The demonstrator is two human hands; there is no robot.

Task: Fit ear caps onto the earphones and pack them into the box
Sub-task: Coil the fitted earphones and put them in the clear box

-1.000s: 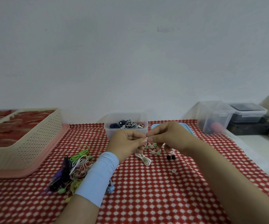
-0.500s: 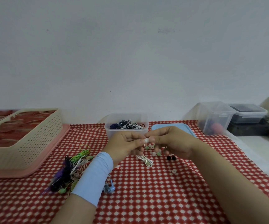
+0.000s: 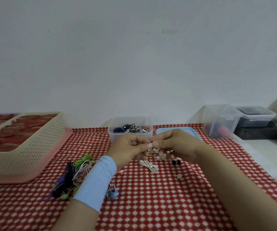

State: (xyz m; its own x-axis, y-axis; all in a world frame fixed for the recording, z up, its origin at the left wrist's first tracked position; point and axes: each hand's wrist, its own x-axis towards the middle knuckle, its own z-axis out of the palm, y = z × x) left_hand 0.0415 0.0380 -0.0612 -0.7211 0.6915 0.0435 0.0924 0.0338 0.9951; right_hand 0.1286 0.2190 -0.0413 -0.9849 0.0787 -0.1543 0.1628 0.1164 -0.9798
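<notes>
White cap [image 3: 150,145] sits pinched between our 2 hands, above the checked cloth [image 3: 151,197]. Our left hand [image 3: 129,150] grips it from the left with curled fingers, and our right hand [image 3: 176,145] grips it from the right with thumb and forefinger. Just below lie loose caps [image 3: 157,155] and a coiled white earphone [image 3: 148,165]. Behind the hands stands the box [image 3: 116,136], holding wound earphones [image 3: 132,129]. A tangled pile [image 3: 74,174] lies beside our left wrist.

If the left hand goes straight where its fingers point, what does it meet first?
Probably the fingertips of the right hand, just beyond the white ear cap that the left hand pinches with it.
</notes>
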